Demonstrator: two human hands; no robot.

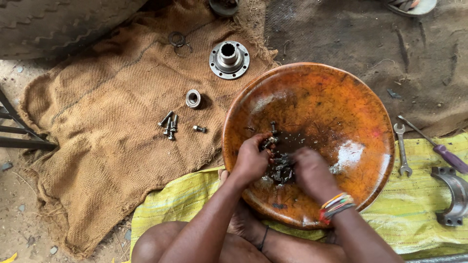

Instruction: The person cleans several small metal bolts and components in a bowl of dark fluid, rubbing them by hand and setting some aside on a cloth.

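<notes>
Forearms and knees fill the bottom centre, nearest the lens; both arms reach up-frame into the basin. Order below: largest to smallest.

Burlap sack [97,146]: brown, spread over the left half, bearing cleaned parts. Orange basin [341,107]: round, shallow, centre-right, dark liquid pooled at its middle. Yellow woven sheet [414,209]: lower right, running under the basin's near rim.

Left hand [251,158]: centre frame, inside the basin, fingers curled shut round small bolts [280,170]; one or two show at the fingertips. Right hand [312,173]: just right of it, knuckles up, fingers bent down into the same pile; whether it grips any cannot be told. Beaded bangles sit on that wrist. The bolts lie heaped in the dark liquid between and under both hands, approx. basin centre.

Flanged hub [229,59]: grey metal, upper centre, on the sack's top edge. Bearing cap [456,195]: curved, grey, far right edge on the yellow sheet. Screwdriver [438,148]: purple handle, right, w/ an open-end spanner [402,148] just left of it, beside the basin's rim. Ring collar [193,98]: left of centre on the sack. Clean bolts [168,125]: small cluster below the collar, one stray bolt near on its right. Wire rings [178,40]: upper centre-left.
</notes>
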